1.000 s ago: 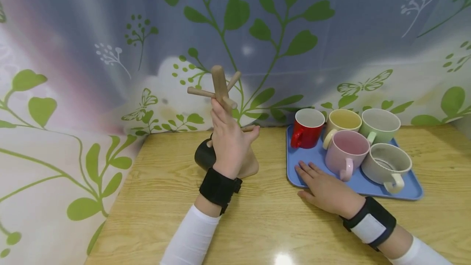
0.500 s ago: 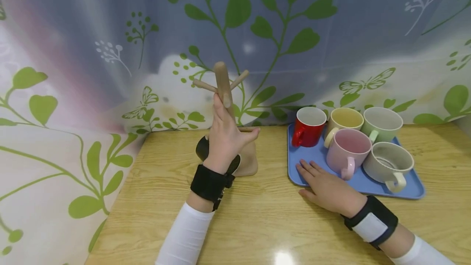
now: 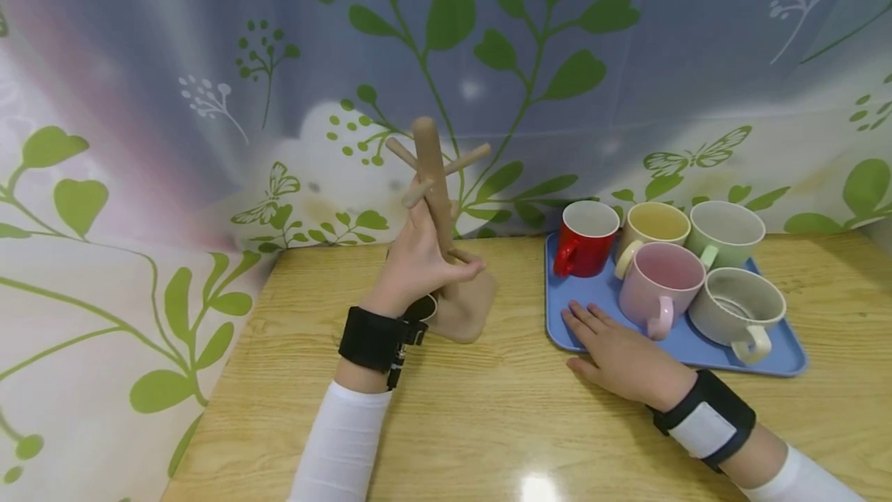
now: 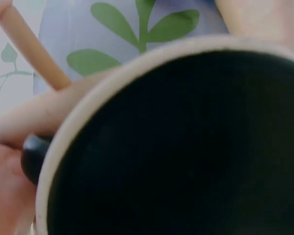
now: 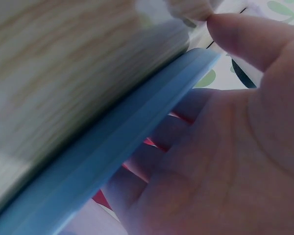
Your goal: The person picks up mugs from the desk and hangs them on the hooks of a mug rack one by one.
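A wooden mug tree point(image 3: 435, 200) with several pegs stands on the table, leaning slightly in the head view. My left hand point(image 3: 414, 262) grips its post, with the index finger reaching up under a peg and the thumb stretched out to the right. Below that hand hangs a black mug point(image 3: 422, 308), mostly hidden by the wrist. Its dark inside and pale rim point(image 4: 95, 90) fill the left wrist view. At the right, my right hand point(image 3: 627, 362) lies flat with fingertips over the near-left edge of a blue tray point(image 3: 564, 297), touching it.
On the tray stand several mugs: a red mug point(image 3: 588, 242), a yellow mug point(image 3: 653, 223), a green mug point(image 3: 728, 235), a pink mug point(image 3: 658, 277) and a grey mug point(image 3: 732, 312). A leaf-patterned curtain point(image 3: 279, 84) hangs behind the wooden table point(image 3: 488, 424).
The mug tree has turned under my left hand: its pegs and base point differently, and the black mug has swung nearer the wrist. My left wrist has moved left. The right hand stays put.
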